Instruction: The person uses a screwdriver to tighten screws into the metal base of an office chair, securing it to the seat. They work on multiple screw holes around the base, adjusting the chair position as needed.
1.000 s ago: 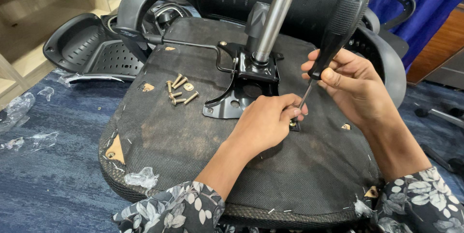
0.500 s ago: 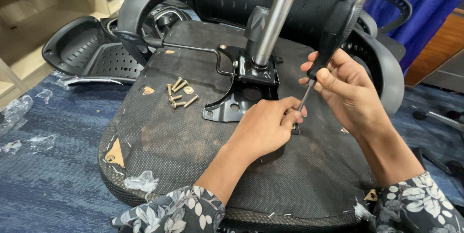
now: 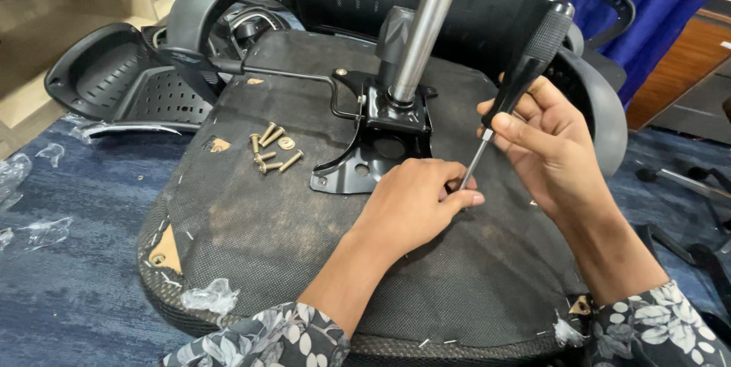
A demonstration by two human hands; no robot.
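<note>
Screwdriver (image 3: 512, 91), black-handled and slanted, has its tip pinched by the left hand (image 3: 407, 207) resting on the upturned chair seat (image 3: 251, 230), its handle clamped higher and right by the right hand (image 3: 548, 142), with loose screws (image 3: 272, 148) and the black mounting plate (image 3: 373, 146) farther off.

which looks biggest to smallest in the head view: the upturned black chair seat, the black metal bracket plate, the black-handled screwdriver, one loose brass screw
1. Upturned black chair seat
2. Black metal bracket plate and black-handled screwdriver: similar extent, unsure, since the screwdriver is nearer the camera and thin
3. Loose brass screw
</note>
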